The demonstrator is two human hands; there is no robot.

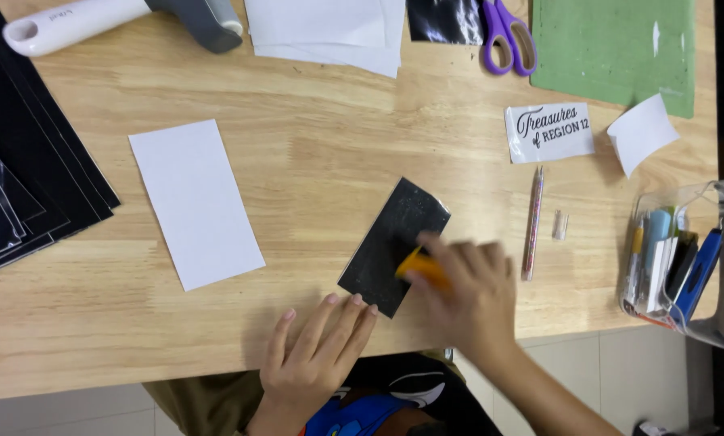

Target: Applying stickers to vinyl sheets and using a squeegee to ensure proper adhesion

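A black rectangular sheet (386, 238) lies tilted on the wooden table (313, 153) near its front edge. My left hand (313, 351) rests flat with its fingertips touching the sheet's lower corner. My right hand (467, 295), blurred by motion, grips a small yellow-orange scraper (421, 265) pressed on the sheet's right side.
A white paper rectangle (194, 202) lies to the left, with black sheets (23, 161) at the far left. Behind are white papers (330, 32), purple scissors (507, 36), a green mat (616, 48) and a lettered decal (549, 132). A pen (533, 222) and a clear tool pouch (685, 258) sit to the right.
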